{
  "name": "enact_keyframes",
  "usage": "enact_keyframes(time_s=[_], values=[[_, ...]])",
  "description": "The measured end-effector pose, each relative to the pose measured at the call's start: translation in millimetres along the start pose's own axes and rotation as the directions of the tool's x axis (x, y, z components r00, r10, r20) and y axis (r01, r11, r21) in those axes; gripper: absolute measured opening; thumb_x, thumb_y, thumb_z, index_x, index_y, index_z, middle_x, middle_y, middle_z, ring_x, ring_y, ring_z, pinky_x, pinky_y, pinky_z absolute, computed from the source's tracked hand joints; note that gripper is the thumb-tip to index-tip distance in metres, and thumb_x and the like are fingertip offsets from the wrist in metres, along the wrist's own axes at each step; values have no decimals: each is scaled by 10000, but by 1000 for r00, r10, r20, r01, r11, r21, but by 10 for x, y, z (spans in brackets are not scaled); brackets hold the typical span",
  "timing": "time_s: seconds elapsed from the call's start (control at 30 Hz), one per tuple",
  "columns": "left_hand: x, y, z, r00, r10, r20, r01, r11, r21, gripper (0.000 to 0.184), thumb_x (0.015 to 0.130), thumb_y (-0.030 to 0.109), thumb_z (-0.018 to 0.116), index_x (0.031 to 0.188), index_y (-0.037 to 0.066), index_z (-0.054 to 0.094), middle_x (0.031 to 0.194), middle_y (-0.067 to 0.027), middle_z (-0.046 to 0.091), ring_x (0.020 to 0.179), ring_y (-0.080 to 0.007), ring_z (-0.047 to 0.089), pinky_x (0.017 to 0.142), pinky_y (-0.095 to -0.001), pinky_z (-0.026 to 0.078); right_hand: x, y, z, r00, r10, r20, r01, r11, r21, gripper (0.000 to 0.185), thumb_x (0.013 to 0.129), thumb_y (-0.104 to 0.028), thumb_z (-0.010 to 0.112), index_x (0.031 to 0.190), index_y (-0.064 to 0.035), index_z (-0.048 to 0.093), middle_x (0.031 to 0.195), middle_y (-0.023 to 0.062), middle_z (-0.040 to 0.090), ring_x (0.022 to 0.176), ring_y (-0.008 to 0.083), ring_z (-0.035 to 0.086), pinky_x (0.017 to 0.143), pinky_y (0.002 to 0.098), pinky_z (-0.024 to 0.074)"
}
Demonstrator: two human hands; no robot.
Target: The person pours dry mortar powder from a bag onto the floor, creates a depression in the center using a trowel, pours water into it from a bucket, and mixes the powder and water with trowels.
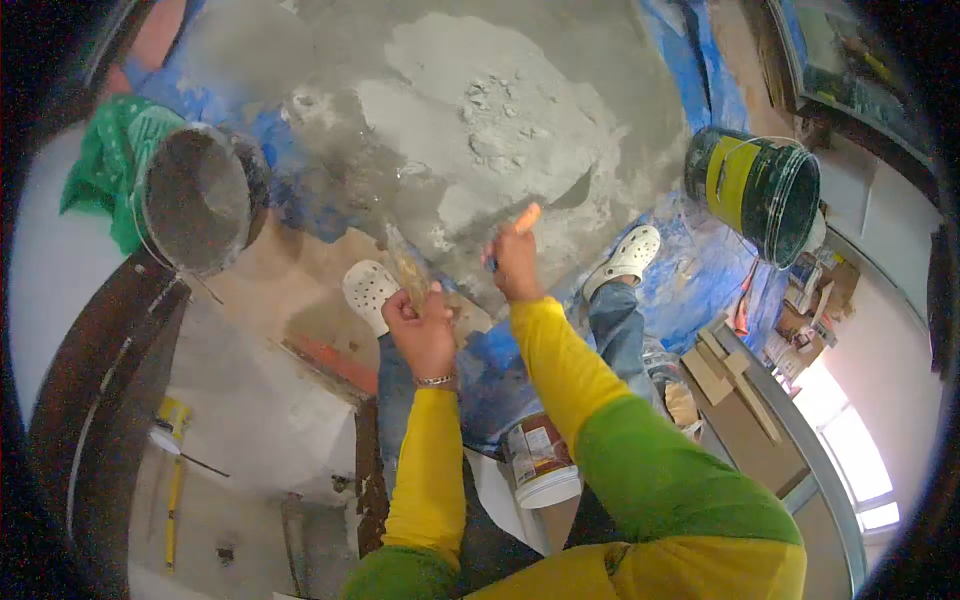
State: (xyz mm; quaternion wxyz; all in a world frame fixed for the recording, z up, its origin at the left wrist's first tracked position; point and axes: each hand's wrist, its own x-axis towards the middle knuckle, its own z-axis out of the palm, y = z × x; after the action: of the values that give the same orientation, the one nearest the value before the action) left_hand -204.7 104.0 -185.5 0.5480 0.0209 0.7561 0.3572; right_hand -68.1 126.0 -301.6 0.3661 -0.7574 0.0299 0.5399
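Basically, left hand pinching some yellowish piece, right hand wrapped round an orange-tipped handle, grey powder heap on the far side.

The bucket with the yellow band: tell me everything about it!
The bucket is dark, with a wide yellow band, and looks like plastic. Its round top is open, its rim smeared pale, with a thin handle. It seems to stand on the blue sheet, near the grey powder. No hand touches it.

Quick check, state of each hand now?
Left hand: closed on a thin brownish item, identity unclear.
Right hand: closed around an orange-ended object, identity unclear.
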Motion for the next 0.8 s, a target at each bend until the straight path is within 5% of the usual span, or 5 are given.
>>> enact_keyframes(time_s=[0.07, 0.4, 0.6, 0.7, 0.8], values=[[-23, 187, -27, 997, -37, -60, 36, 999, -24, 388, 864, 108, 677, 1120, 24, 398, 957, -58, 489, 664, -108, 530, 519, -257, 452, 150, 42, 326, 999, -47, 23, 39, 964, 263, 123, 872, -147, 519, 892, -63, 432, 643, 56, 453, 498, 189, 493, 422, 372, 455], [402, 282, -259, 992, 77, -100, -91, 985, -145, 341, 866, 104, 680, 1056, 26, 408, 866, -42, 500, 629, -90, 499, 513, -249, 431, 272, -152, 1072, 991, -109, -76, 128, 943, 308, 57, 873, -95, 485, 839, -56, 463, 666, 87, 477, 505, 206, 505, 433, 397, 481], [418, 562, -276, 996, 23, -81, -38, 981, -189, 330, 864, 104, 687, 1041, 50, 413, 844, -24, 504, 585, -93, 492, 470, -230, 418, 447, -354, 1424, 995, -85, -58, 97, 963, 252, 89, 875, -77, 469, 790, -53, 479, 657, 101, 489, 507, 216, 512, 459, 393, 497], [469, 560, -274, 998, 5, -68, -17, 985, -172, 351, 862, 113, 693, 1055, 59, 405, 859, -21, 473, 581, -97, 496, 461, -232, 423, 628, -358, 1499, 923, -347, 169, 358, 933, -44, 78, 866, -78, 477, 797, -41, 484, 653, 113, 516, 514, 220, 539, 439, 380, 485], [486, 553, -269, 997, -6, -72, -5, 987, -160, 360, 860, 121, 697, 1060, 65, 403, 878, -20, 448, 574, -100, 499, 460, -231, 423, 480, -657, 1693, 994, -112, -4, 109, 955, 277, 95, 852, -96, 512, 827, -10, 480, 656, 122, 553, 490, 227, 563, 409, 359, 467]])
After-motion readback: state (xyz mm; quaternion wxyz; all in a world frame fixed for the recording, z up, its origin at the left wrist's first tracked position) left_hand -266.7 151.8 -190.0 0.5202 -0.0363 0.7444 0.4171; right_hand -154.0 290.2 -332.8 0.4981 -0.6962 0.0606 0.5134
